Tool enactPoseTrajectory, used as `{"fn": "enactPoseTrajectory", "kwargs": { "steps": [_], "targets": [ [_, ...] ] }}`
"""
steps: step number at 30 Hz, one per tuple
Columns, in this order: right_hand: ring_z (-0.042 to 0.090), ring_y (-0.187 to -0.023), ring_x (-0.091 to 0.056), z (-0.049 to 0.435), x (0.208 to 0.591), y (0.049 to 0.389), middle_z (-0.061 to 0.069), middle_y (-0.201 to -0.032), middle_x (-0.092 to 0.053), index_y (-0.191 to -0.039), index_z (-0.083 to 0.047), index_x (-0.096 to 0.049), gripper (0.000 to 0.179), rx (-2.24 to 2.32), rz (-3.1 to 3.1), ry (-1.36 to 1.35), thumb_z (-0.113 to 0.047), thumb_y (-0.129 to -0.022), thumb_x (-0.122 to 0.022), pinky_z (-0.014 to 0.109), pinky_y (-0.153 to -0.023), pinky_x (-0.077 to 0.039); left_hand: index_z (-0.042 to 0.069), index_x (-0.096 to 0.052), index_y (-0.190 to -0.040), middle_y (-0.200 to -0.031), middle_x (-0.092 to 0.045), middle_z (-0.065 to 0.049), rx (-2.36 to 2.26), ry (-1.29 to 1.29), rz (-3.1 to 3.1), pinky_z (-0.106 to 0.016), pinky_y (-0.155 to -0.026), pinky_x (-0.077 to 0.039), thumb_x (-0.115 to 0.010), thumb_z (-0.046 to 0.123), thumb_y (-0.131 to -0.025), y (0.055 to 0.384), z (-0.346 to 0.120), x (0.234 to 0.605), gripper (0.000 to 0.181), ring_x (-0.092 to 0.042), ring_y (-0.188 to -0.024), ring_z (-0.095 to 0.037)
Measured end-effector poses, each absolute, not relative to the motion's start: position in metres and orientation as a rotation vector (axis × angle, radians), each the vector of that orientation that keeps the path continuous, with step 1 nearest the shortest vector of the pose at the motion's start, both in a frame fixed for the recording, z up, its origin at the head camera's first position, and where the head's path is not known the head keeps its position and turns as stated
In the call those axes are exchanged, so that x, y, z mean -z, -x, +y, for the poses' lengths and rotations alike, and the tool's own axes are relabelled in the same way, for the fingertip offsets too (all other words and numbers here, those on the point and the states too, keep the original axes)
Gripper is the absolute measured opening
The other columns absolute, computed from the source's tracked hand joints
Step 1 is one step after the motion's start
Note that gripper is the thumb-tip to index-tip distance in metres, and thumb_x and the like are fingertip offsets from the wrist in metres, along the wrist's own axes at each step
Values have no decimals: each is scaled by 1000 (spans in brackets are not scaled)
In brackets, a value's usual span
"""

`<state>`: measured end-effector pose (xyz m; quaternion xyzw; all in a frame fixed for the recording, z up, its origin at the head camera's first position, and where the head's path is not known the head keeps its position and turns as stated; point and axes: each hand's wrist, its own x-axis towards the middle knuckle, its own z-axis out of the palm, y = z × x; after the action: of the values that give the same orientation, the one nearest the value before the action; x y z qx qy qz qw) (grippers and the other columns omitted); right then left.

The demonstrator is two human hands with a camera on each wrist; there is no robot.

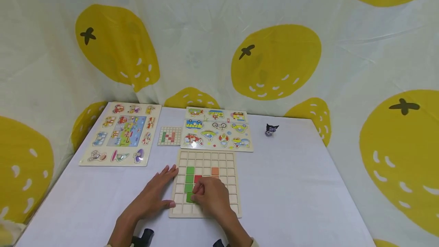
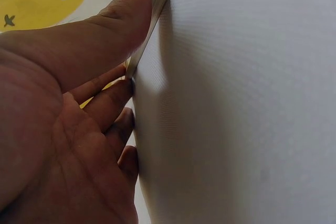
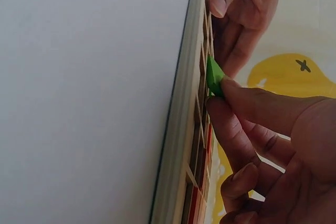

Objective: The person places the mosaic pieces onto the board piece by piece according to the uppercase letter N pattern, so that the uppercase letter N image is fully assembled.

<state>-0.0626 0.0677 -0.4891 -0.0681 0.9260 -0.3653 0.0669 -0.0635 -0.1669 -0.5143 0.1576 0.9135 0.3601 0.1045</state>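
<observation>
A wooden grid board point(image 1: 219, 157) lies on the table before me. My right hand point(image 1: 213, 197) pinches a green square tile point(image 3: 214, 78) between thumb and fingertips, tilted over a cell in the board's lower left. Above it in the same column lie several green tiles point(image 1: 189, 179). A red tile point(image 1: 198, 178) sits beside them, and an orange tile point(image 1: 215, 170) further right; my right hand hides some of the cells around them. My left hand point(image 1: 152, 191) rests at the board's left edge, fingers extended, its thumb point(image 2: 118, 22) touching the rim.
Behind the board, a small pattern card point(image 1: 169, 136) with coloured squares lies beside a vehicle peg puzzle point(image 1: 214, 146). A larger peg puzzle point(image 1: 113, 140) is at the back left. At the back right stands a small dark figurine point(image 1: 271, 129). A fruit-print curtain point(image 1: 205, 48) hangs behind the table.
</observation>
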Motion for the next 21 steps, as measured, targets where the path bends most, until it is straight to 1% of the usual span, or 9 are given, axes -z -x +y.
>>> {"fn": "enactPoseTrajectory", "kwargs": {
  "steps": [6,15,18,21],
  "targets": [
    [-1,-61,-49,60,493,66,-16,-57,-55,-71,-24,-69,26,1018,2861,232,-17,-76,-94,20,-53,-37,14,-37,-166,-177,-29,-5,-1052,-457,2695,-60,-136,-13,-94,26,-76,65,-165,515,107,-18,-166,-36],
    [1,-58,-49,57,495,67,-14,-55,-54,-67,-25,-70,27,980,2835,247,-16,-76,-94,21,-50,-37,15,-36,-167,-177,-28,-3,-1036,-441,2681,-61,-136,-11,-94,25,-76,66,-164,518,109,-16,-167,-35],
    [0,-60,-50,60,494,67,-16,-56,-55,-69,-25,-73,24,982,2831,276,-16,-77,-94,20,-51,-38,14,-37,-166,-177,-29,-4,-1034,-449,2690,-61,-136,-12,-95,25,-76,65,-164,517,108,-17,-167,-35],
    [1,-68,-50,66,488,67,-16,-61,-57,-76,-25,-78,16,1012,2823,281,-18,-80,-92,20,-56,-39,14,-38,-166,-176,-29,-4,-1032,-437,2698,-59,-136,-12,-94,25,-77,65,-163,515,106,-17,-167,-34]
  ]
}}
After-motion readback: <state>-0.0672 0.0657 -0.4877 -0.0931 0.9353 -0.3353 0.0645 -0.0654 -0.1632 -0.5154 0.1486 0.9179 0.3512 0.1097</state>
